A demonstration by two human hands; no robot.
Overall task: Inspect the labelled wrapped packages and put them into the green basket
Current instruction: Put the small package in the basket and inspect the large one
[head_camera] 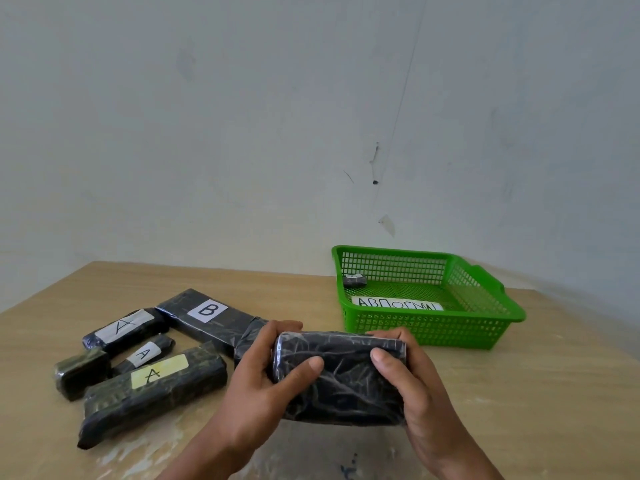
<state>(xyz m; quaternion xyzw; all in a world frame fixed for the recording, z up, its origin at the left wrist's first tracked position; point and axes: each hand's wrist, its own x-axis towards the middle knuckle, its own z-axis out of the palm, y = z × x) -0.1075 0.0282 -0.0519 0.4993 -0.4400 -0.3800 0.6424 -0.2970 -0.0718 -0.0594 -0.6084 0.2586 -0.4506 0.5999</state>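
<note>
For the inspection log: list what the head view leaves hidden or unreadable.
Held package: no label on the showing side; left hand and right hand cover its ends.
Small package in green basket: label too small.
Paper sign: lower part behind basket's near wall.
Package behind left hand: mostly covered.

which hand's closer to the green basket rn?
Right. The right hand grips the held package at the end just in front of the near wall of the green basket; the left hand grips the other end, farther left.
</note>
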